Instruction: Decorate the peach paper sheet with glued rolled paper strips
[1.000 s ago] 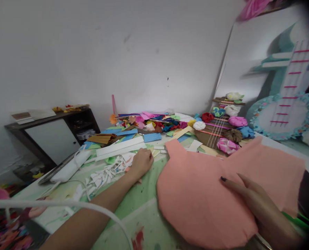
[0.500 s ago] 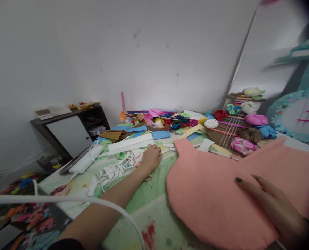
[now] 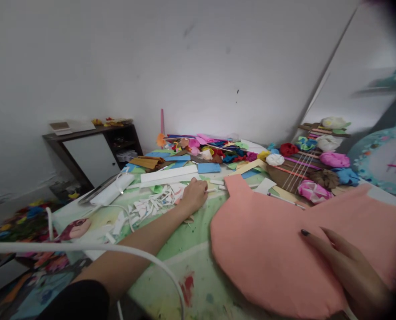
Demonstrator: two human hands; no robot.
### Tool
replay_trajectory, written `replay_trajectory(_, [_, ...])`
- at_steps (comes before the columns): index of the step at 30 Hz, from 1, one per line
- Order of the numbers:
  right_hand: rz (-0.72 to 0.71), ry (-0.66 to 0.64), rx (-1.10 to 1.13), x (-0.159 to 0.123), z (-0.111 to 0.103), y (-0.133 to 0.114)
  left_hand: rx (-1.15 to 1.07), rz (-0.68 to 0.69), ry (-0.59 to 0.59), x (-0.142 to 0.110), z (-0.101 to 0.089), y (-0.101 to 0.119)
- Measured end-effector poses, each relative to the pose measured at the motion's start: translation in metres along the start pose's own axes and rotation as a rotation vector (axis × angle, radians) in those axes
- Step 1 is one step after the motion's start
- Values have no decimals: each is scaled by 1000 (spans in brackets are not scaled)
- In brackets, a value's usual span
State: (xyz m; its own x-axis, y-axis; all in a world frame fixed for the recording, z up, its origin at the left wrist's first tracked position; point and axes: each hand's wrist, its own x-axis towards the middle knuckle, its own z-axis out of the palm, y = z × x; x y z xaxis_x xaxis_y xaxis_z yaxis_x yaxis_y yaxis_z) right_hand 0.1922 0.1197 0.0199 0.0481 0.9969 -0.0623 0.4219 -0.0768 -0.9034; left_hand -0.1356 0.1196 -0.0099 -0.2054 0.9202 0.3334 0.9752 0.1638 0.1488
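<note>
My left hand [image 3: 195,195] reaches across the table, fingers curled down beside short white paper pieces [image 3: 217,182]. A small white stick-like end [image 3: 211,190] shows at its fingertips; whether it is held, I cannot make out. My right hand [image 3: 354,266] lies flat with fingers apart on a salmon-pink, paper-covered shape [image 3: 264,249], rounded with a short neck. That shape rests on the table in front of me, and its right part runs into the dark picture edge. A thin pen-like stick [image 3: 288,201] lies along its far edge.
White paper scraps [image 3: 151,204] and a white power strip [image 3: 113,189] lie left on the green-patterned table [image 3: 181,249]. A white cable [image 3: 138,254] arcs across the foreground. Coloured paper [image 3: 208,146] piles at the back; a flower-decorated brown instrument shape [image 3: 284,175] leans right. A cabinet [image 3: 91,158] stands left.
The view has shifted slightly, so the background sits a little farther right. My left hand stays by the white pieces, and my right hand remains on the pink shape.
</note>
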Motion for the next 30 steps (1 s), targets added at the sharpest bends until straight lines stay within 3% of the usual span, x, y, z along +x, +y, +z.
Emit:
replay_trajectory(6, [69, -28, 5, 0, 1, -1, -57, -2, 57, -1, 0, -4])
replay_trajectory(15, [53, -24, -32, 2, 0, 1, -164, 27, 113, 9, -6, -32])
replay_trajectory(30, [49, -64, 24, -2, -1, -1, -228, 326, -167, 13, -21, -65])
